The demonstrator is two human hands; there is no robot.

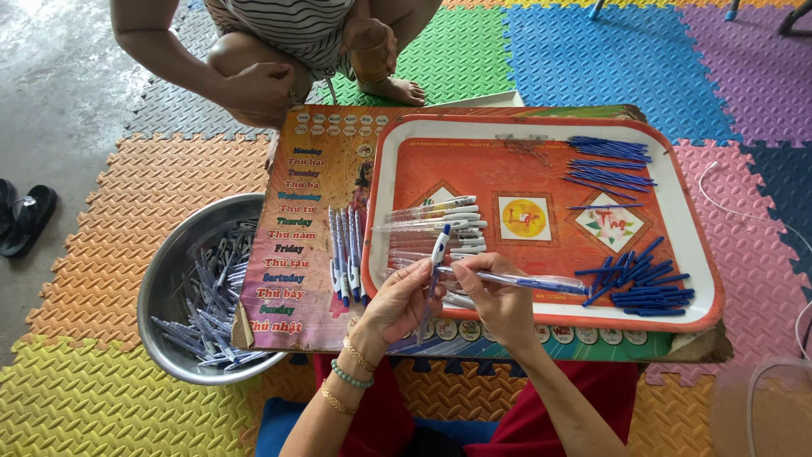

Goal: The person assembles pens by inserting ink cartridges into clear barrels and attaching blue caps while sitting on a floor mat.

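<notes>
My left hand (399, 302) holds a white-and-blue pen (439, 250) upright by its lower end, over the near edge of an orange tray (687, 222). My right hand (497, 296) pinches a clear pen barrel with a blue end (531, 282), lying sideways and pointing right. A stack of clear pen barrels (437, 222) lies on the tray just beyond my hands. Thin blue refills (607, 161) lie at the tray's far right, and short blue parts (644, 283) are piled at its near right.
The tray rests on a printed board (306, 196) with several finished pens (347, 254) on it. A metal bowl (166, 279) of pen parts stands at the left. Another person (279, 51) squats across the board. Coloured foam mats (110, 220) cover the floor; a sandal (25, 218) lies far left.
</notes>
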